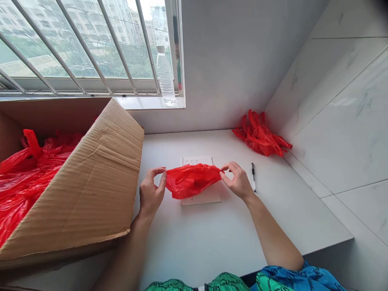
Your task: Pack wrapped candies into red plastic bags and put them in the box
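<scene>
A red plastic bag (194,180) is stretched sideways between my two hands, over the middle of the white table. My left hand (152,192) pinches its left end between thumb and forefinger. Its right end is caught in the fingertips of my right hand (238,180). Beneath the bag lies a white sheet or booklet (204,198) with small printed marks, partly covered by it. A black-capped pen (254,178) rests just right of my right hand.
At the left stands an open cardboard box (91,173) holding many red plastic bags (39,165). A pile of red bags (262,135) lies at the table's back right, near the tiled wall. A clear water bottle (165,76) stands on the sill of the barred window.
</scene>
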`<state>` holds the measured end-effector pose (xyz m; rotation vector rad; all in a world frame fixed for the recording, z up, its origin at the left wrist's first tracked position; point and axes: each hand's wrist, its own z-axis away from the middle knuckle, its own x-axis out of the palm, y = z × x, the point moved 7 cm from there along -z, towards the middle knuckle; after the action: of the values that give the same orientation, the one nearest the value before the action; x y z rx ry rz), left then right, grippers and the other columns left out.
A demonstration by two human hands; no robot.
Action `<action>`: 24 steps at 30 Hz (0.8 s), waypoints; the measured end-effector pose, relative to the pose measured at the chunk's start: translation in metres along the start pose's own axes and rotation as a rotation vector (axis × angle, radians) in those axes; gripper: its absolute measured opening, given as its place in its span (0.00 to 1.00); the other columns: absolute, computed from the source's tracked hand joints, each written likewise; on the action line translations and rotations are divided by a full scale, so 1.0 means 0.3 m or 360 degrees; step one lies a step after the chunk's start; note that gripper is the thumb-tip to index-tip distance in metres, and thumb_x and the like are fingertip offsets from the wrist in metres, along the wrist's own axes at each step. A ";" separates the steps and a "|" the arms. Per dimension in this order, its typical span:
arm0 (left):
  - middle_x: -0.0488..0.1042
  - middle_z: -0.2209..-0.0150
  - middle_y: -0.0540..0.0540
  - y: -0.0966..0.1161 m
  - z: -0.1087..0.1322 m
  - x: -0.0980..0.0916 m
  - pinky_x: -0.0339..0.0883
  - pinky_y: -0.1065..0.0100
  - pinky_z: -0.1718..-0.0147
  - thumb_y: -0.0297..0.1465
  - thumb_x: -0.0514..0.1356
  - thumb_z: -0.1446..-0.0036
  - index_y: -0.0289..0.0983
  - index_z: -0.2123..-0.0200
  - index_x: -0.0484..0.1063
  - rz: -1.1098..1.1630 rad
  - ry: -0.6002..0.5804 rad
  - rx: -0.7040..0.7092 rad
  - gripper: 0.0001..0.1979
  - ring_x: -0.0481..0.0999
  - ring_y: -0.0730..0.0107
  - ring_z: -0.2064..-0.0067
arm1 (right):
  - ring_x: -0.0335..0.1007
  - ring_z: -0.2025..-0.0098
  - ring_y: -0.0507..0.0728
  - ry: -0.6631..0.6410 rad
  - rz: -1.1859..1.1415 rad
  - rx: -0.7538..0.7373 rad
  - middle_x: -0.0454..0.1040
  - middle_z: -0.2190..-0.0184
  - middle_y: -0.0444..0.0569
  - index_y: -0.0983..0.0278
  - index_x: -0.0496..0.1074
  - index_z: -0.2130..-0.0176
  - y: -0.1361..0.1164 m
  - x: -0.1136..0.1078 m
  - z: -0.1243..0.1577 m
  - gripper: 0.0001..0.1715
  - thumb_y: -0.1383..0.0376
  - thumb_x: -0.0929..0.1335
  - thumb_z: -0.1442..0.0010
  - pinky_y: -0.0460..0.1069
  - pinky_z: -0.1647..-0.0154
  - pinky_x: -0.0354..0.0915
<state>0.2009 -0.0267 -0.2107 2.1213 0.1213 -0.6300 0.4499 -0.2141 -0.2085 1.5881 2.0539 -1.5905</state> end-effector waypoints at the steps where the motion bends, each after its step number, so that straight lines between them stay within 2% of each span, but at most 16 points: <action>1: 0.76 0.52 0.43 0.032 0.007 0.006 0.70 0.65 0.57 0.36 0.58 0.36 0.38 0.53 0.71 0.0012 -0.0025 0.0092 0.11 0.76 0.62 0.50 | 0.71 0.59 0.57 -0.0030 -0.0005 -0.0045 0.76 0.63 0.46 0.59 0.70 0.61 -0.019 0.007 0.003 0.03 0.65 0.66 0.37 0.52 0.55 0.65; 4: 0.71 0.44 0.41 0.161 0.048 0.049 0.62 0.54 0.41 0.32 0.58 0.37 0.40 0.44 0.66 -0.0084 -0.0202 0.0522 0.18 0.70 0.59 0.42 | 0.71 0.52 0.60 -0.0092 -0.0068 -0.0123 0.76 0.55 0.48 0.59 0.69 0.52 -0.085 0.045 0.017 0.12 0.62 0.66 0.36 0.56 0.48 0.63; 6: 0.72 0.44 0.42 0.227 0.085 0.093 0.55 0.50 0.37 0.33 0.61 0.38 0.42 0.43 0.66 -0.0201 -0.0377 0.0781 0.20 0.71 0.58 0.43 | 0.71 0.52 0.60 -0.0161 -0.0082 -0.0174 0.77 0.55 0.48 0.58 0.70 0.51 -0.126 0.079 0.029 0.14 0.59 0.68 0.37 0.56 0.48 0.62; 8: 0.76 0.51 0.45 0.254 0.109 0.124 0.55 0.50 0.38 0.33 0.62 0.39 0.44 0.47 0.71 -0.0285 -0.0479 0.0905 0.16 0.74 0.60 0.49 | 0.72 0.55 0.59 -0.0232 -0.0090 -0.0208 0.78 0.59 0.46 0.57 0.72 0.56 -0.152 0.106 0.037 0.09 0.58 0.69 0.36 0.56 0.48 0.61; 9: 0.78 0.56 0.47 0.251 0.111 0.130 0.57 0.52 0.40 0.33 0.62 0.39 0.45 0.52 0.74 -0.0298 -0.0480 0.0898 0.12 0.74 0.62 0.53 | 0.72 0.57 0.58 -0.0256 -0.0119 -0.0196 0.78 0.61 0.45 0.57 0.73 0.59 -0.154 0.112 0.038 0.06 0.59 0.68 0.36 0.56 0.48 0.61; 11: 0.77 0.66 0.49 0.218 0.095 0.120 0.63 0.57 0.46 0.32 0.60 0.36 0.43 0.60 0.76 -0.0235 -0.0387 0.0732 0.05 0.74 0.65 0.60 | 0.72 0.59 0.56 -0.0227 -0.0260 -0.0076 0.77 0.65 0.44 0.58 0.73 0.64 -0.131 0.103 0.033 0.06 0.61 0.67 0.35 0.55 0.48 0.61; 12: 0.76 0.68 0.49 0.186 0.079 0.104 0.65 0.59 0.50 0.32 0.59 0.36 0.42 0.62 0.76 -0.0152 -0.0296 0.0568 0.05 0.74 0.66 0.62 | 0.72 0.59 0.56 -0.0175 -0.0365 0.0026 0.77 0.65 0.44 0.58 0.73 0.65 -0.107 0.089 0.028 0.07 0.60 0.67 0.35 0.55 0.49 0.61; 15: 0.76 0.65 0.47 0.065 0.041 0.047 0.69 0.66 0.59 0.38 0.58 0.35 0.39 0.61 0.74 0.0313 0.0037 -0.0036 0.09 0.75 0.67 0.62 | 0.71 0.61 0.56 0.0109 -0.0716 0.0389 0.75 0.66 0.44 0.60 0.71 0.66 -0.005 0.031 0.017 0.11 0.56 0.68 0.37 0.52 0.54 0.65; 17: 0.76 0.63 0.47 0.017 0.033 0.024 0.70 0.68 0.60 0.40 0.59 0.36 0.39 0.59 0.72 0.0649 0.0203 -0.0288 0.11 0.76 0.68 0.60 | 0.70 0.63 0.55 0.0247 -0.0888 0.0543 0.73 0.68 0.45 0.60 0.70 0.65 0.050 0.001 0.015 0.13 0.54 0.68 0.38 0.51 0.59 0.66; 19: 0.75 0.59 0.46 0.028 0.026 0.012 0.71 0.68 0.58 0.41 0.60 0.37 0.39 0.56 0.69 0.0870 0.0234 -0.0334 0.12 0.76 0.68 0.57 | 0.69 0.64 0.55 0.0278 -0.0912 0.0553 0.72 0.68 0.45 0.61 0.69 0.65 0.063 -0.022 0.011 0.13 0.54 0.67 0.38 0.51 0.59 0.66; 20: 0.74 0.56 0.45 0.051 0.023 0.010 0.71 0.68 0.57 0.40 0.61 0.38 0.40 0.52 0.68 0.0924 0.0192 -0.0316 0.15 0.76 0.67 0.55 | 0.70 0.63 0.56 0.0280 -0.0866 0.0510 0.73 0.67 0.46 0.61 0.69 0.65 0.053 -0.035 0.008 0.12 0.54 0.67 0.38 0.52 0.58 0.67; 22: 0.72 0.50 0.44 0.119 0.020 0.003 0.72 0.66 0.55 0.39 0.62 0.40 0.44 0.41 0.62 0.0930 0.0042 -0.0230 0.25 0.74 0.64 0.50 | 0.71 0.58 0.58 0.0338 -0.0690 0.0365 0.74 0.63 0.49 0.61 0.69 0.64 0.003 -0.074 0.010 0.11 0.55 0.67 0.38 0.54 0.54 0.67; 24: 0.72 0.50 0.43 0.202 0.023 -0.010 0.72 0.63 0.53 0.37 0.63 0.41 0.46 0.36 0.58 0.0789 -0.0112 -0.0074 0.31 0.73 0.62 0.48 | 0.71 0.54 0.60 0.0481 -0.0484 0.0164 0.74 0.60 0.51 0.60 0.68 0.62 -0.078 -0.125 0.021 0.10 0.56 0.67 0.37 0.57 0.52 0.68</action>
<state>0.2145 -0.0678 -0.1678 1.9749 -0.4137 -0.3976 0.4462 -0.2411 -0.1732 1.7087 2.5126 -1.6572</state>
